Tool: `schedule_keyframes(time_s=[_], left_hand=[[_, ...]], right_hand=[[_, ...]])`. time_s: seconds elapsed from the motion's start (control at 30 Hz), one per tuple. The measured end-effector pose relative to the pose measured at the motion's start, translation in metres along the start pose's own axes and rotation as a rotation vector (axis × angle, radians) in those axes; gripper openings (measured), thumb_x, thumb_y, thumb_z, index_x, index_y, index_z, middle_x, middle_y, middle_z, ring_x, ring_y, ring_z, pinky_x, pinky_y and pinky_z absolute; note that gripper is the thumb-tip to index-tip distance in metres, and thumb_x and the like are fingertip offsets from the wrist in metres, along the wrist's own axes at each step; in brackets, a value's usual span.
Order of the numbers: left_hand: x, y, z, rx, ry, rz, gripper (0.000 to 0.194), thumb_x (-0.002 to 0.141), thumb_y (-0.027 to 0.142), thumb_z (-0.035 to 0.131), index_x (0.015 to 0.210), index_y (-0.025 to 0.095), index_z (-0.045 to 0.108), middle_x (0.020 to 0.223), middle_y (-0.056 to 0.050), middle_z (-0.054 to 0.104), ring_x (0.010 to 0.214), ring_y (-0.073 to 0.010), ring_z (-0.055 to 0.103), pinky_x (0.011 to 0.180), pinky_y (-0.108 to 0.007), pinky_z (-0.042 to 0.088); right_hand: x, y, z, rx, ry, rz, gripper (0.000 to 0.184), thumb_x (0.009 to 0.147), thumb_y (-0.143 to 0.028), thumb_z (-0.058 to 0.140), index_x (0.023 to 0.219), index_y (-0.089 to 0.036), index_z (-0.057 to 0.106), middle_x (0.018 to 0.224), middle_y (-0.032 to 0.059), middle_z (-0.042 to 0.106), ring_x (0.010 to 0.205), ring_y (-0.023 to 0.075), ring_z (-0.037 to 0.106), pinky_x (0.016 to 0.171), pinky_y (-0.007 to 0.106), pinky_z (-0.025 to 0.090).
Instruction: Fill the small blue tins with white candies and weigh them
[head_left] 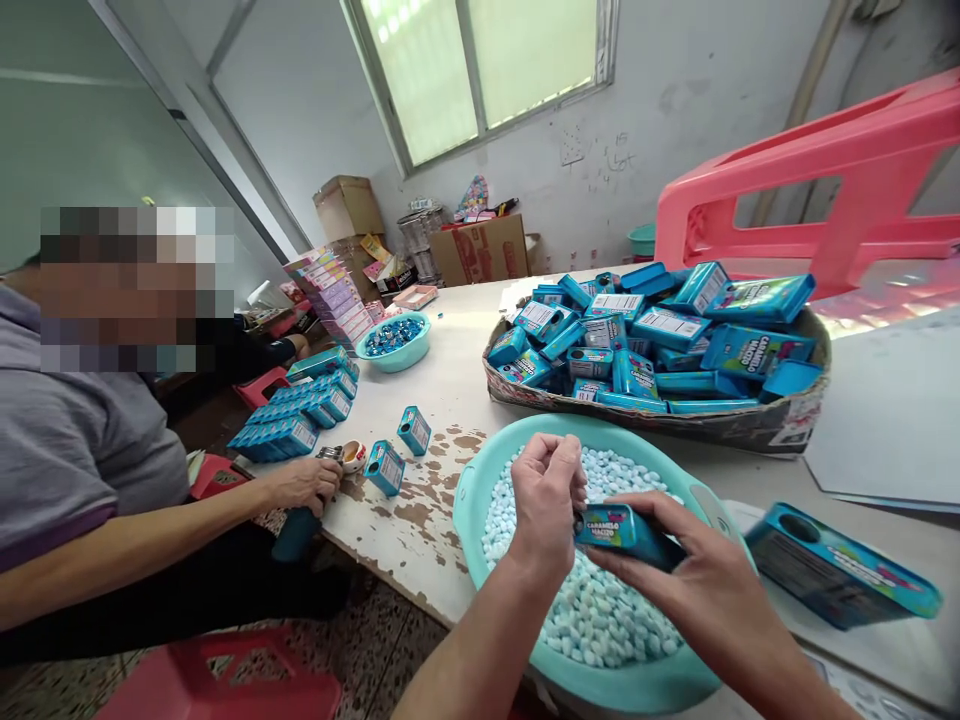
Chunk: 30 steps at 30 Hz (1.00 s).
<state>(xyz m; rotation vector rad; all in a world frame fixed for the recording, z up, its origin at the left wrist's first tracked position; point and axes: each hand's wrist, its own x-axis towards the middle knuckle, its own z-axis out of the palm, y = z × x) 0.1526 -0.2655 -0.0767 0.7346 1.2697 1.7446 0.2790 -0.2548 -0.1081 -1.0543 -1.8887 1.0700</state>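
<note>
My right hand [694, 560] grips a blue candy tin [619, 530] marked "CARAMELO MACIZO", tilted over a turquoise basin [469, 500]. Curled fingers of my left hand [547, 490] meet the near end of that tin; whatever they hold is hidden. Pale blue candies [607, 620] fill much of the basin beneath both hands. To the right stands another blue tin [840, 565] with a round hole in its top. Behind the basin, a shallow cardboard box [780, 437] is heaped with blue tins [675, 325].
On the left, a co-worker's hand [304, 485] rests by the table edge. Two tins [386, 468] stand nearby, beside rows of tins [300, 410]. A smaller basin [397, 355] holds shiny blue pieces. A pink stool [810, 180] lies behind the box at right.
</note>
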Motion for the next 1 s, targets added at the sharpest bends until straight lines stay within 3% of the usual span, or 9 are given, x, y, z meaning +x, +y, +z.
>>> schedule_keyframes(time_s=[0.27,0.47,0.7,0.83,0.93,1.0], left_hand=[[-0.002,-0.001,0.0,0.021,0.002,0.052,0.028,0.081,0.035,0.06,0.066,0.017,0.046,0.051,0.005,0.044,0.044,-0.0058,0.039,0.046,-0.019,0.031],[-0.005,0.005,-0.003,-0.077,0.022,-0.006,0.025,0.081,0.037,0.058,0.069,0.018,0.049,0.041,0.007,0.043,0.037,-0.0083,0.043,0.044,-0.02,0.031],[-0.009,0.009,0.001,-0.121,-0.089,-0.022,0.02,0.081,0.031,0.059,0.07,0.018,0.049,0.047,0.006,0.046,0.041,-0.0083,0.046,0.047,-0.02,0.035],[-0.003,0.013,-0.01,-0.126,0.018,0.106,0.02,0.082,0.034,0.057,0.073,0.018,0.048,0.052,0.006,0.046,0.044,-0.0085,0.045,0.047,-0.021,0.035],[0.001,0.007,-0.038,0.144,0.057,0.157,0.023,0.085,0.042,0.051,0.078,0.02,0.049,0.058,0.004,0.049,0.05,-0.0104,0.048,0.05,-0.022,0.038],[-0.002,-0.005,-0.058,0.545,-0.077,0.08,0.028,0.083,0.048,0.051,0.085,0.02,0.054,0.071,-0.001,0.057,0.063,-0.0144,0.054,0.061,-0.027,0.043]], right_hand=[[-0.003,-0.003,0.006,0.089,-0.033,0.042,0.029,0.071,-0.039,0.073,0.095,-0.027,0.061,0.093,-0.0035,0.065,0.086,0.0193,0.061,0.076,0.028,0.046],[-0.005,0.0,0.008,0.173,-0.021,0.075,0.028,0.07,-0.034,0.073,0.093,-0.024,0.06,0.089,-0.0016,0.064,0.085,0.0205,0.059,0.078,0.031,0.045],[-0.004,-0.005,0.018,0.238,-0.007,0.05,0.026,0.07,-0.03,0.073,0.092,-0.023,0.061,0.091,-0.0004,0.064,0.086,0.0209,0.06,0.079,0.033,0.046],[-0.012,0.004,0.005,0.322,0.032,0.15,0.038,0.062,-0.041,0.079,0.093,-0.025,0.062,0.087,-0.0002,0.066,0.08,0.0235,0.063,0.071,0.034,0.052],[-0.034,0.023,-0.022,0.359,0.146,0.185,0.044,0.057,-0.048,0.08,0.093,-0.029,0.064,0.085,0.0018,0.069,0.072,0.0266,0.066,0.059,0.035,0.056],[-0.055,0.037,-0.039,0.225,0.263,0.174,0.039,0.059,-0.052,0.078,0.09,-0.031,0.066,0.082,0.0038,0.071,0.07,0.0287,0.066,0.054,0.037,0.057]])
